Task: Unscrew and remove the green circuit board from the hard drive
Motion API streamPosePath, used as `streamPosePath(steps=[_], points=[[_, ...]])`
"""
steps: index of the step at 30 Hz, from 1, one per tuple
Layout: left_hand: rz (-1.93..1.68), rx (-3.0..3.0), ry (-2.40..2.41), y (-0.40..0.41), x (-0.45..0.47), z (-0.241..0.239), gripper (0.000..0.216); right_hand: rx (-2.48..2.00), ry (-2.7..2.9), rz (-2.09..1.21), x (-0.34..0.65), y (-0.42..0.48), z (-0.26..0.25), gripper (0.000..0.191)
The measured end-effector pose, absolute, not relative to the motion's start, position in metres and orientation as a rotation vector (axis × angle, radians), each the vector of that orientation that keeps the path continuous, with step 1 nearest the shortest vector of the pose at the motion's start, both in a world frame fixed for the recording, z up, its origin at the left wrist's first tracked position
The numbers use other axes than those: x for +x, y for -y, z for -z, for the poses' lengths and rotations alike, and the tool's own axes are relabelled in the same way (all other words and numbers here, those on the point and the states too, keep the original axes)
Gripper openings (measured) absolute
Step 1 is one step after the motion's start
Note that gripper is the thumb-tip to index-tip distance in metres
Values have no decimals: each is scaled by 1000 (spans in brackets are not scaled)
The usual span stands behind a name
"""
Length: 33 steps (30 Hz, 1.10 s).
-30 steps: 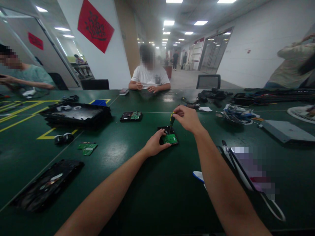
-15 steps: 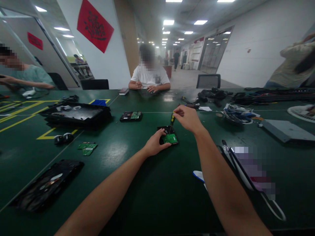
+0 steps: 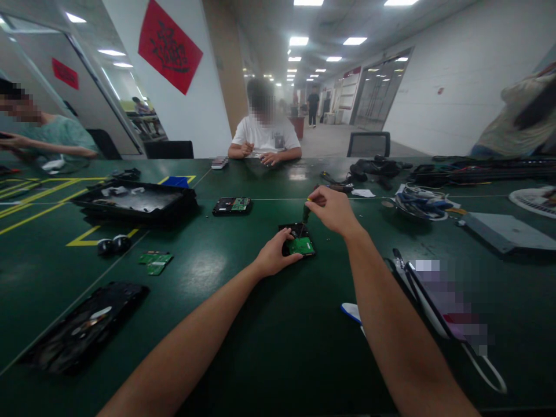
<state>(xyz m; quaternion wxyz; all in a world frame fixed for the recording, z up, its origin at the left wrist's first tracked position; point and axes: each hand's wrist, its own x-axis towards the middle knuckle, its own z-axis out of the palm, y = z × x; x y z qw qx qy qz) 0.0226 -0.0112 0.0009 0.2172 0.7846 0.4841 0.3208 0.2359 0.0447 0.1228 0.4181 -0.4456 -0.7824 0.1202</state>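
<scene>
A hard drive (image 3: 303, 247) with a green circuit board lies flat in front of me, board side up. My left hand (image 3: 277, 253) grips its left side, thumb along the near edge and fingers at the far edge. Above the drive, my right hand (image 3: 332, 211) pinches the top of a screwdriver (image 3: 306, 214). The screwdriver stands nearly upright, its thin shaft reaching down to the board. Whether the tip sits in a screw is too small to tell. A few tiny bits lie right of the drive.
Another hard drive (image 3: 231, 205) lies farther back. On the left are a black tray (image 3: 134, 200), loose green boards (image 3: 156, 262) and an opened black casing (image 3: 87, 327). A phone (image 3: 447, 301), cable bundle (image 3: 419, 202) and grey metal box (image 3: 508, 231) lie right. A person (image 3: 264, 136) sits opposite.
The screwdriver handle has turned in my right fingers: its yellow patch showed before, and a dark side faces me now. My left hand and the hard drive have stayed in place.
</scene>
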Motion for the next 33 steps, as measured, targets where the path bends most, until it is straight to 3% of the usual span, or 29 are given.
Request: streamPosePath(steps=[33], points=[[-881, 2176, -1334, 12, 23, -2, 62, -1124, 1990, -249, 235, -45, -122, 12]])
